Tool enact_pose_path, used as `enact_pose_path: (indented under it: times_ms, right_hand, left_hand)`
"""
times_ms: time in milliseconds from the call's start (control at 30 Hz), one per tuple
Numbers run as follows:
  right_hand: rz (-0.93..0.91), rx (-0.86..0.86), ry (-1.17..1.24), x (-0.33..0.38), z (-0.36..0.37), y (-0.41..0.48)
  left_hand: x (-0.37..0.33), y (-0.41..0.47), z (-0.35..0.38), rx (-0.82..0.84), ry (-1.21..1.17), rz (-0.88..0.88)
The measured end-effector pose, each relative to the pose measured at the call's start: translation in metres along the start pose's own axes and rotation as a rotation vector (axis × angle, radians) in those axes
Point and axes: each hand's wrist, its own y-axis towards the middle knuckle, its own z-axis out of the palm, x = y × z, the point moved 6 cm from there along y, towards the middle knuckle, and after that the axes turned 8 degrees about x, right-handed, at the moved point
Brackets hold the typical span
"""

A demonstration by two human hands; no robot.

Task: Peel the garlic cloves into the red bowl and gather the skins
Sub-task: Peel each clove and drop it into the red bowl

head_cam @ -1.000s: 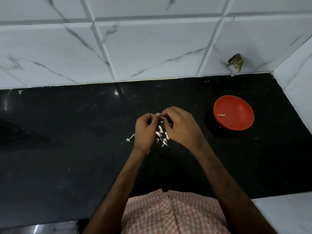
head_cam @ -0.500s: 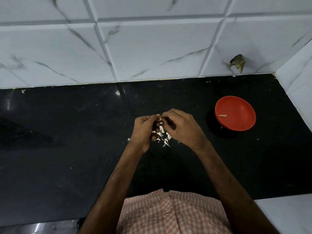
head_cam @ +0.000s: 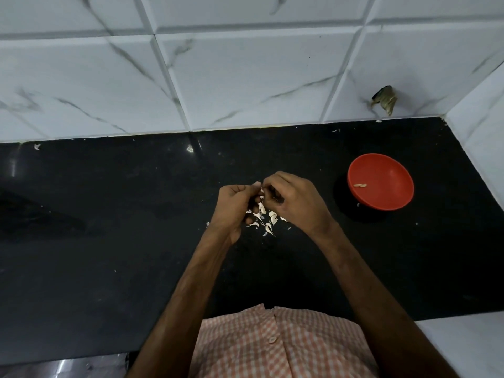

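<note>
Head view, the only one. Worked well to the left of the red bowl (head_cam: 387,170), low over the black worktop (head_cam: 109,241). Held a garlic clove (head_cam: 258,184) between the two hands, with only a pale tip of it showing. Cupped and gripped it with the left hand (head_cam: 234,208), fingers (head_cam: 245,190) curled shut around it. Pinched at its top with the right hand (head_cam: 294,203), on the bowl's side of the clove, thumb and fingers closed on the skin.

Set against the second before: stayed at the same spot left of the bowl and shifted hardly at all. Kept both grips on the clove throughout. Showed less of a pale scrap on the far side of the left hand from the bowl, now only a speck. Added nothing to the bowl: just one peeled clove (head_cam: 360,185) inside, toward its left wall.

Judged, therefore, as mid-peel on a second clove, skin not yet fully off. Left the skins (head_cam: 266,221) scattered on the worktop under the hands, well apart from the bowl. Not yet begun on gathering them.
</note>
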Motion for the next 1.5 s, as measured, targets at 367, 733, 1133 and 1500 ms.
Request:
enact_pose_path:
  times_ms: [367, 733, 1133, 1500]
  right_hand:
    - [0.172, -0.021, 0.324, -0.009, -0.007, -0.002]
    - [0.317, -0.055, 0.484, -0.014, -0.008, -0.006]
    - [0.238, -0.050, 0.327, -0.003, -0.008, -0.004]
    - [0.260, -0.025, 0.526, -0.008, -0.013, 0.001]
  left_hand:
    - [-0.008, -0.007, -0.002, 0.075, 0.117, 0.085]
    - [-0.008, -0.005, -0.006, 0.065, 0.128, 0.146]
    - [-0.012, -0.006, -0.004, -0.037, 0.242, 0.263]
    - [-0.022, -0.007, -0.001, -0.005, 0.582, 0.394]
